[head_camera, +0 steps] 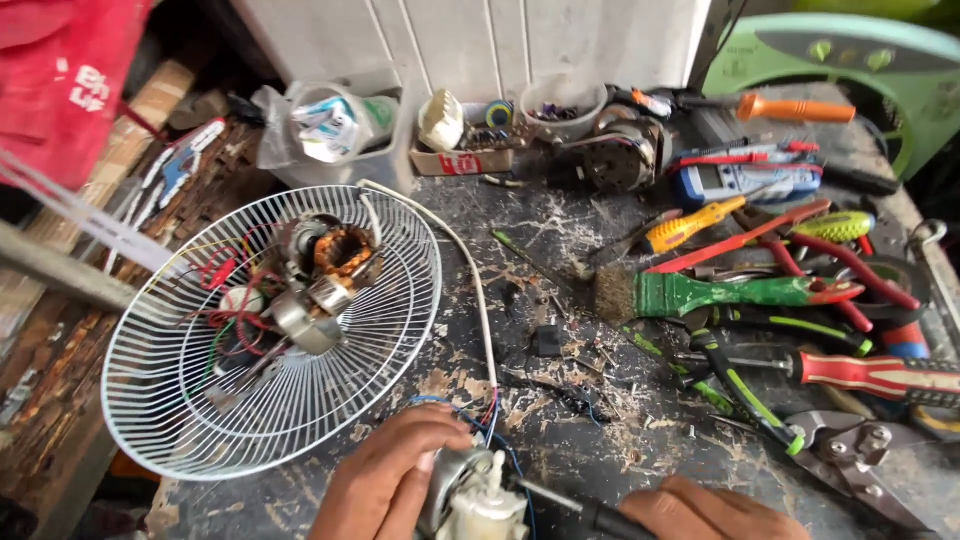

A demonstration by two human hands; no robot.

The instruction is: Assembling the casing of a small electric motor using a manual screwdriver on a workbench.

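At the bottom edge, the left hand wraps its fingers closed around a small grey fan motor with a white plastic top, resting on the table. The right hand grips a black-handled screwdriver, its shaft pointing at the motor.

Likely risks: the tip could slip off and jab the left hand, or snag the red and blue wires beside it.

A white wire fan guard holds 1 copper-wound stator. At the back stand a small red-and-tan cardboard box and a clear bag of white packets. A red bag with white lettering hangs top left.
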